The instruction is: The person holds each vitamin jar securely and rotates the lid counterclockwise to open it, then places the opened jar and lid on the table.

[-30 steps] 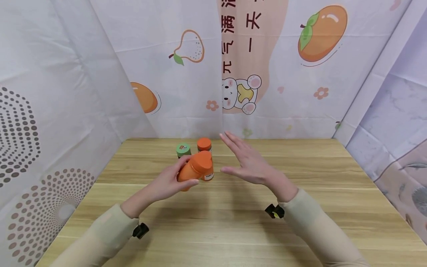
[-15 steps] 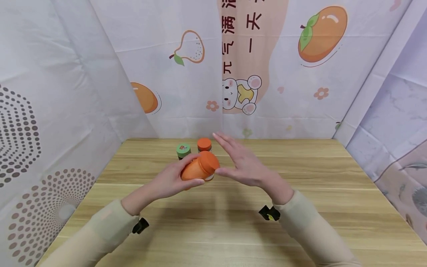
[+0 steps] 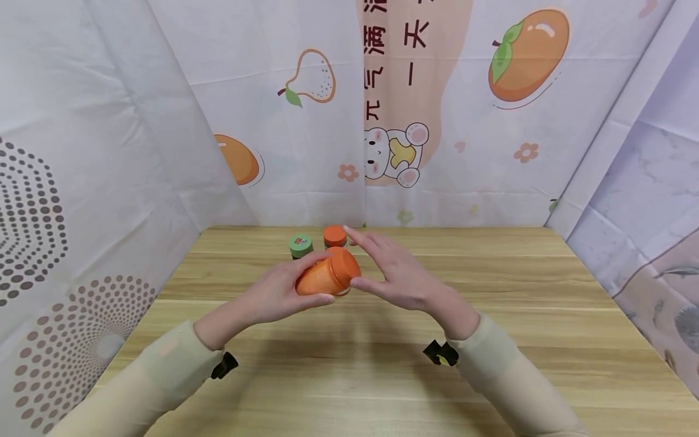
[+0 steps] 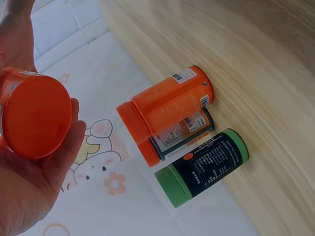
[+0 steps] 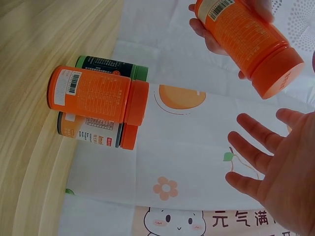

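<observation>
Orange bottle [image 3: 318, 280], held up in the air above the front of a small group of containers, a little left of centre over the wood-grain counter [image 3: 382, 376]. We see the person's left hand [image 3: 275, 292] wrapped around its body, thumb on the near side and fingers on the far side. The right hand [image 3: 401, 276] holds nothing: its fingers [image 5: 251, 153] are spread and extended beside the bottle's cap [image 3: 347, 266].

The bottle lies between the two hands, to the right of the left palm and to the left of the right hand. The left is nearer, since it grips the body; the right is just beside the cap end. In the head view the right thumb seems to meet the cap's edge, but we cannot tell whether they touch.

The bottle is tilted, neither upright nor flat. Its long axis slants from the base, at the left palm, up and rightward to the cap, which points at the right hand.

Behind it, upright on the counter, we find a second orange bottle [image 4: 170, 98], an orange-capped jar [image 3: 335, 234] and, to their left, a green-capped jar [image 3: 301, 244].
</observation>
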A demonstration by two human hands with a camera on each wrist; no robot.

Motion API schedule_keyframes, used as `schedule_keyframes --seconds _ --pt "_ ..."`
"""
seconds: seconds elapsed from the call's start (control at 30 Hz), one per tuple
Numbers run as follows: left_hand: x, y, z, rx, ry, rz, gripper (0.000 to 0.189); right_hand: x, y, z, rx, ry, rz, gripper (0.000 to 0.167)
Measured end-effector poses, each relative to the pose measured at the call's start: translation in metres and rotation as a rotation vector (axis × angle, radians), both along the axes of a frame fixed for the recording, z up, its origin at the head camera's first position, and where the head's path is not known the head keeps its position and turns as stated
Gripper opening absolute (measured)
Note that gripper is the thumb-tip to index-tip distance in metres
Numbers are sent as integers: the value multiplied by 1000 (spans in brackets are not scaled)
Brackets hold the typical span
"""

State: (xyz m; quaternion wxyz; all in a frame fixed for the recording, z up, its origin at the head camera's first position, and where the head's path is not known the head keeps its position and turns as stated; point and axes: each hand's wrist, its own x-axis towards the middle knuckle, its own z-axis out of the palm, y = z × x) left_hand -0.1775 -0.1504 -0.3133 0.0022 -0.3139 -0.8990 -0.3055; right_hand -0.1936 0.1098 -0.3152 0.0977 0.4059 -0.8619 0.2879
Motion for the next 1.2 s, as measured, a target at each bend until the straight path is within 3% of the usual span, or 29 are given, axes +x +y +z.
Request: schedule_keyframes --seconds 0.2,0.37,0.67,1.2 --pt "1 0 2 -19 12 -6 68 1 1 -1 -31 -10 24 67" --pt "1 0 5 -40 4 7 68 3 1 -2 -54 -74 28 60" --pt "1 2 8 -93 25 5 72 5 0 -4 -57 -129 9 57" --pt "-1 5 11 -128 76 -42 69 7 -1 -9 -95 -106 42 47"
